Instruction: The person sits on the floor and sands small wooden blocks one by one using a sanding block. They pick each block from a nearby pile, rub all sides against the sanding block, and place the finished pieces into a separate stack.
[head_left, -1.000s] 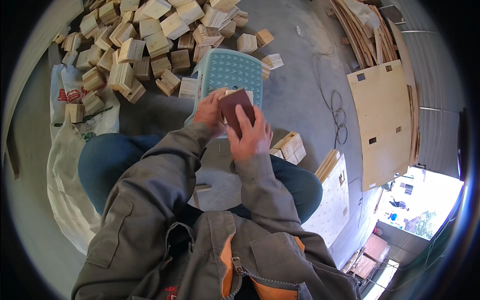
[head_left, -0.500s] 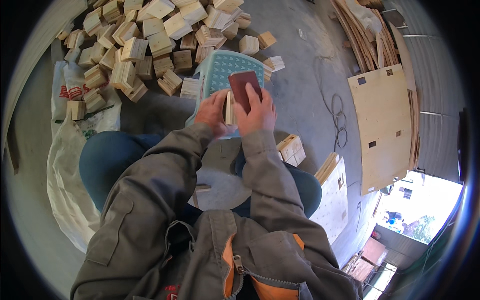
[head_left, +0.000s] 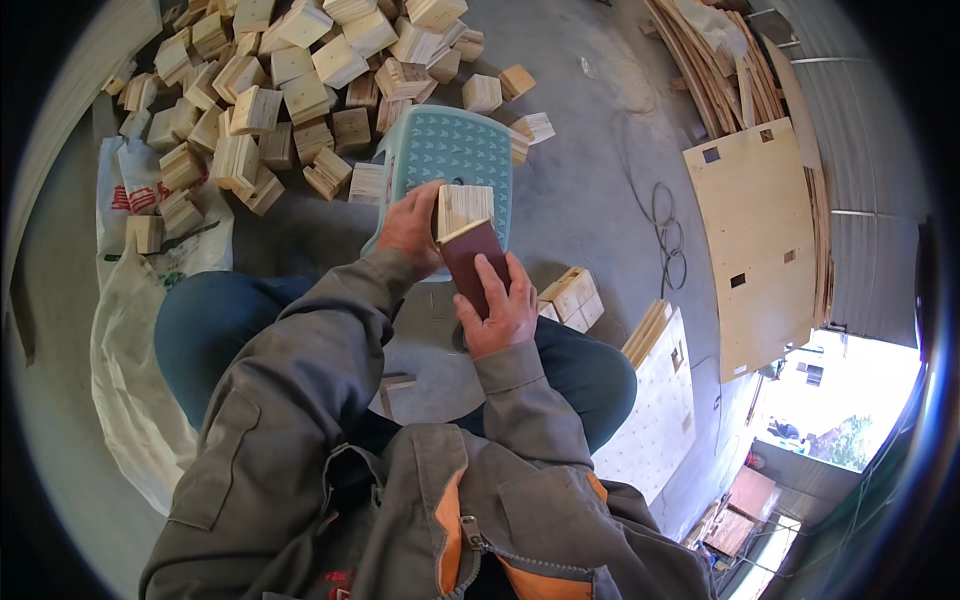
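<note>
My left hand [head_left: 412,228] grips a pale wooden block [head_left: 465,207] from its left side, holding it over the light blue plastic stool [head_left: 450,148]. My right hand [head_left: 497,308] presses a dark reddish-brown sheet of sandpaper [head_left: 473,258] against the near edge of that block, fingers lying along the sheet. Both hands are over my knees, just in front of the stool.
A big heap of wooden blocks [head_left: 270,90] covers the floor beyond and left of the stool. Two blocks [head_left: 572,297] lie by my right knee. A white sack [head_left: 140,300] lies at the left. Plywood panels [head_left: 760,240] and a cable [head_left: 665,215] are at the right.
My right hand has drawn the sandpaper back toward me along the block after pushing it outward. My left hand has kept the block over the stool.
</note>
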